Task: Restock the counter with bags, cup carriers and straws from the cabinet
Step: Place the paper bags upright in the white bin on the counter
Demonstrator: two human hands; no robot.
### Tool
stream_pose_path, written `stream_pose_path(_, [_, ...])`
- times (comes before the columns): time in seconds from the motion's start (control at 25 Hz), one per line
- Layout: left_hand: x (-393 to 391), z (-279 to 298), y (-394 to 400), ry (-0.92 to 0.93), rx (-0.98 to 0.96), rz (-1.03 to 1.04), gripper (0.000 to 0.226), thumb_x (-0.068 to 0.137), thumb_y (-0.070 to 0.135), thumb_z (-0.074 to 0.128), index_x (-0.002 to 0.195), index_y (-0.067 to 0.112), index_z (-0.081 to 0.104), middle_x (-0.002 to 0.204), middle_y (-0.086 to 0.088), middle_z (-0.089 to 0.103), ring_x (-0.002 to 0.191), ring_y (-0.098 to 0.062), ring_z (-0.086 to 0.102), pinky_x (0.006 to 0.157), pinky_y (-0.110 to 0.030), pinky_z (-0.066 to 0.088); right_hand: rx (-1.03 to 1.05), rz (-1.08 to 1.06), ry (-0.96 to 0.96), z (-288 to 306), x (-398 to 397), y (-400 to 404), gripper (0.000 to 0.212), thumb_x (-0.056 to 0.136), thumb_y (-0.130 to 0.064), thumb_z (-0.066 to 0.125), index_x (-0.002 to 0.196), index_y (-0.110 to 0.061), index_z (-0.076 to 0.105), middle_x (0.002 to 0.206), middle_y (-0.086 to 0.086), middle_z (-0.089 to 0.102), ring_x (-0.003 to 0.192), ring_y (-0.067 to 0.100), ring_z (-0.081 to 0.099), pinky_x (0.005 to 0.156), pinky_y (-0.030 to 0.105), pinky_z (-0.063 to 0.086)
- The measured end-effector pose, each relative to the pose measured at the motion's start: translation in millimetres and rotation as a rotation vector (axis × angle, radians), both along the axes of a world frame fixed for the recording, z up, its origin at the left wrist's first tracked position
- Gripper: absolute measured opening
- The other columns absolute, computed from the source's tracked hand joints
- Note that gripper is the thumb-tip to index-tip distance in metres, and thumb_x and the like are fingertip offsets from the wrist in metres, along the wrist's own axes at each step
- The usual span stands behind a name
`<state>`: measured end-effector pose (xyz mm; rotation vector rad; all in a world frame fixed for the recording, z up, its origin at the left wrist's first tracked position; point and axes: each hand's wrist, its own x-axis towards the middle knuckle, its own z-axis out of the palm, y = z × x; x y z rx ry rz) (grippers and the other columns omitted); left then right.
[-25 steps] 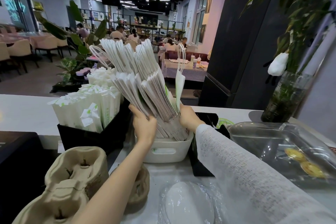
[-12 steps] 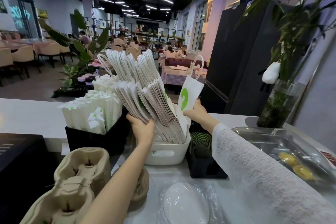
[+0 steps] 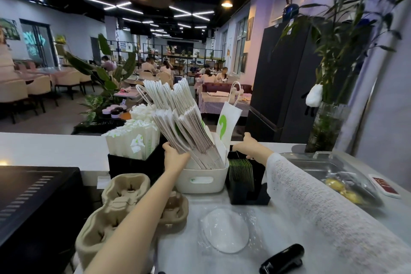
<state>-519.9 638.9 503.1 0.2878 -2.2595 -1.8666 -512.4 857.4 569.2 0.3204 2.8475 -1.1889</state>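
A thick stack of white paper bags (image 3: 189,131) leans left in a white bin (image 3: 204,181) on the counter. My left hand (image 3: 175,155) is wrapped around the stack's lower left side and holds it tilted. One bag with a green logo (image 3: 226,122) stands upright at the bin's right end. My right hand (image 3: 249,145) grips its lower right edge, thumb on the bag, fingers hidden behind. Wrapped straws (image 3: 133,140) fill a black box (image 3: 133,167) left of the bin. Brown pulp cup carriers (image 3: 124,189) lie stacked in front, under my left forearm.
A black holder of green-edged packets (image 3: 242,176) stands right of the bin. Wrapped plastic lids (image 3: 224,231) and a black stapler (image 3: 282,260) lie near me. A lidded metal tray (image 3: 322,167), a plant vase (image 3: 324,129) and a black fridge (image 3: 284,84) are at right; a black machine (image 3: 33,196) at left.
My right hand has brought the single logo bag down into the bin's right end. My left hand has kept the stack leaning left. The camera has tilted up a little.
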Motion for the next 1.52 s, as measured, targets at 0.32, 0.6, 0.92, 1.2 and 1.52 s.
stream_pose_path(0.32, [71.4, 27.7, -22.9, 0.015, -0.184, -0.127, 0.053, 0.085, 0.019, 0.068, 0.133, 0.01, 0.047, 0.129, -0.008, 0.057, 0.113, -0.021, 0.055, 0.087, -0.031, 0.047, 0.041, 0.115, 0.022, 12.2, 62.9, -19.1, 0.067, 0.09, -0.021, 0.061, 0.146, -0.008, 0.026, 0.145, 0.01, 0.038, 0.127, 0.027, 0.045, 0.101, 0.043, 0.047])
stream_pose_path(0.6, [151.8, 19.1, -35.7, 0.014, -0.235, -0.106, 0.046, 0.084, 0.019, 0.069, 0.127, 0.012, 0.054, 0.122, -0.005, 0.063, 0.105, -0.019, 0.059, 0.079, -0.027, 0.048, 0.052, 0.238, 0.003, -6.2, 123.7, -42.1, 0.059, 0.091, -0.017, 0.056, 0.143, -0.006, 0.032, 0.135, 0.012, 0.046, 0.12, 0.027, 0.051, 0.097, 0.041, 0.05])
stream_pose_path(0.92, [254.5, -1.9, -76.3, 0.009, -0.186, -0.032, 0.037, 0.083, 0.016, 0.066, 0.12, 0.012, 0.061, 0.114, -0.005, 0.067, 0.104, -0.018, 0.062, 0.083, -0.029, 0.052, 0.012, 0.415, -0.031, -30.4, 195.2, -107.2, 0.058, 0.092, -0.016, 0.058, 0.144, -0.006, 0.034, 0.143, 0.011, 0.043, 0.123, 0.026, 0.049, 0.093, 0.036, 0.049])
stream_pose_path(1.2, [312.2, -5.8, -133.2, 0.001, -0.172, 0.059, 0.027, 0.08, 0.019, 0.07, 0.106, 0.017, 0.067, 0.108, -0.005, 0.069, 0.101, -0.019, 0.063, 0.086, -0.035, 0.054, 0.077, 0.552, 0.02, -35.9, 235.6, -163.4, 0.036, 0.085, -0.015, 0.058, 0.117, 0.002, 0.059, 0.116, 0.019, 0.062, 0.089, 0.023, 0.059, 0.079, 0.035, 0.052])
stream_pose_path(1.52, [390.1, -17.0, -205.6, -0.041, -0.197, 0.123, 0.029, 0.087, 0.019, 0.066, 0.115, 0.016, 0.064, 0.112, -0.004, 0.068, 0.104, -0.019, 0.063, 0.082, -0.028, 0.054, 0.109, 0.677, -0.016, -45.5, 287.7, -244.4, 0.036, 0.09, -0.014, 0.053, 0.122, 0.002, 0.057, 0.118, 0.018, 0.058, 0.106, 0.03, 0.059, 0.084, 0.038, 0.054])
